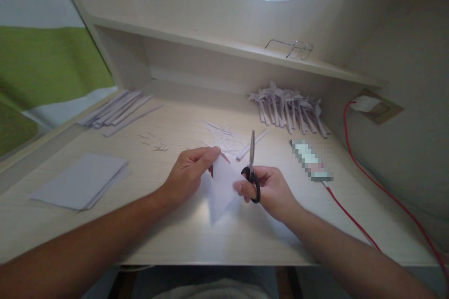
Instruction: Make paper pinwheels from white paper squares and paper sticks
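My left hand (191, 170) pinches the top of a folded white paper piece (220, 191), a pointed shape with its tip toward me, held just above the desk. My right hand (270, 189) grips black-handled scissors (251, 163) whose closed blades point away from me, right beside the paper's right edge; its fingertips also touch the paper. Thin paper trimmings (222, 135) lie scattered on the desk just beyond both hands.
A stack of white sheets (80, 180) lies at the left, long paper strips (119, 110) at the back left, folded paper pieces (291, 110) at the back right. A phone (310, 161) with a red cable (354, 219) is at the right. Glasses (291, 48) rest on the shelf.
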`<action>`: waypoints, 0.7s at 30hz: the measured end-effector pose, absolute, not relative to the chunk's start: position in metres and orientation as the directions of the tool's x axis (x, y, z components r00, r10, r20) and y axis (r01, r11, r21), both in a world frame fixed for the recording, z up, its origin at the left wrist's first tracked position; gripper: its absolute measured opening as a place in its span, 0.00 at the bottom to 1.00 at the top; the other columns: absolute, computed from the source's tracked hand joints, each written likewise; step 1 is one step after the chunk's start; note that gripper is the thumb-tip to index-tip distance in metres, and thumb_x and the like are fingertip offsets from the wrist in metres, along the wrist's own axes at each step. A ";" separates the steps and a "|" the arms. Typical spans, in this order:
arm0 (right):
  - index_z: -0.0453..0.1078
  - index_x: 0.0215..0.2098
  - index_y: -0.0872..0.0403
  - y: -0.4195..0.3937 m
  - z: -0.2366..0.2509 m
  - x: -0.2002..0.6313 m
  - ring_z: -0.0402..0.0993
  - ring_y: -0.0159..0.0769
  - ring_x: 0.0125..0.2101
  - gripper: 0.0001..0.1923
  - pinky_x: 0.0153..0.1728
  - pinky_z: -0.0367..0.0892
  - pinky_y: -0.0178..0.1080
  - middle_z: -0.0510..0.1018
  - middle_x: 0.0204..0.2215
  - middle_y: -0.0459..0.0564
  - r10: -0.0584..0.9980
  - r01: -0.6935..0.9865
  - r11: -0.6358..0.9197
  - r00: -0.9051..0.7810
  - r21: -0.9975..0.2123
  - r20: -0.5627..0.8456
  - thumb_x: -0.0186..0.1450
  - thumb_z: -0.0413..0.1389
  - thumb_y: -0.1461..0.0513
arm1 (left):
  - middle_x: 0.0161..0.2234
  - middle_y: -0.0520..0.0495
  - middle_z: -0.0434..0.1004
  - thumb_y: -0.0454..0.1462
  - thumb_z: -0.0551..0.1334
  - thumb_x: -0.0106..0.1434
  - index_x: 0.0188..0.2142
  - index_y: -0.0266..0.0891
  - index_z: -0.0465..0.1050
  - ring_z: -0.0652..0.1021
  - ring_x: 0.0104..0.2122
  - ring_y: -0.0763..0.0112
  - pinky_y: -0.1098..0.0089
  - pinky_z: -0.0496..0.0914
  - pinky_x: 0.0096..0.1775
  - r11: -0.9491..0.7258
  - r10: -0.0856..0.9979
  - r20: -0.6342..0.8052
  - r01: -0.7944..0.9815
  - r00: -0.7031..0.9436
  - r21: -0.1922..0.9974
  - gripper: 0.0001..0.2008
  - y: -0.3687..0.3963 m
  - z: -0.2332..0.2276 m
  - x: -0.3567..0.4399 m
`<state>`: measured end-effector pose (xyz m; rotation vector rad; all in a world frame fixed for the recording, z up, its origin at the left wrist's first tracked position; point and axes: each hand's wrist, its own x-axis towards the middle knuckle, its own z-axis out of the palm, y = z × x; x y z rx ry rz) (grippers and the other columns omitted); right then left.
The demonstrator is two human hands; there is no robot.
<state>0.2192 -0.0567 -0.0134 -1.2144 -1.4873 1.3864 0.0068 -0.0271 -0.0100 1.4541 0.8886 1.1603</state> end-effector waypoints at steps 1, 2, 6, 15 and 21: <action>0.74 0.22 0.56 -0.056 -0.013 0.218 0.66 0.29 0.21 0.15 0.24 0.62 0.34 0.74 0.18 0.44 0.967 0.142 -0.037 -0.246 -0.989 -0.071 0.57 0.69 0.55 | 0.26 0.50 0.74 0.48 0.60 0.69 0.28 0.37 0.76 0.73 0.28 0.71 0.70 0.67 0.33 -0.188 0.938 0.193 -0.048 0.286 0.981 0.19 -0.027 -0.010 0.008; 0.74 0.22 0.56 -0.056 -0.012 0.218 0.67 0.30 0.21 0.15 0.24 0.62 0.34 0.74 0.18 0.44 0.972 0.141 -0.035 -0.224 -0.989 -0.066 0.57 0.69 0.54 | 0.25 0.51 0.73 0.47 0.61 0.68 0.27 0.37 0.75 0.72 0.27 0.71 0.71 0.66 0.32 -0.177 0.930 0.179 -0.035 0.321 0.984 0.19 -0.028 -0.009 0.009; 0.73 0.22 0.56 -0.054 -0.009 0.215 0.68 0.31 0.21 0.17 0.26 0.64 0.35 0.75 0.18 0.45 0.984 0.123 -0.037 -0.170 -0.992 -0.058 0.56 0.69 0.53 | 0.21 0.55 0.67 0.44 0.63 0.66 0.23 0.37 0.70 0.67 0.23 0.75 0.74 0.62 0.28 -0.175 0.902 0.143 0.042 0.407 0.984 0.17 -0.031 -0.007 0.011; 0.72 0.26 0.56 -0.052 -0.013 0.222 0.62 0.28 0.24 0.19 0.26 0.58 0.33 0.70 0.22 0.43 0.918 0.148 -0.079 -0.375 -0.986 -0.130 0.59 0.68 0.50 | 0.21 0.57 0.57 0.42 0.62 0.68 0.21 0.38 0.62 0.61 0.23 0.77 0.74 0.57 0.26 -0.250 0.938 0.214 0.104 0.271 0.963 0.20 -0.032 -0.004 0.005; 0.72 0.28 0.56 -0.055 -0.005 0.223 0.57 0.28 0.22 0.21 0.23 0.51 0.33 0.65 0.20 0.41 0.864 0.279 -0.138 -0.435 -0.950 -0.253 0.57 0.68 0.47 | 0.23 0.55 0.63 0.42 0.61 0.68 0.25 0.37 0.70 0.63 0.23 0.76 0.74 0.58 0.24 -0.275 0.951 0.253 0.109 0.175 0.955 0.15 -0.030 0.004 -0.003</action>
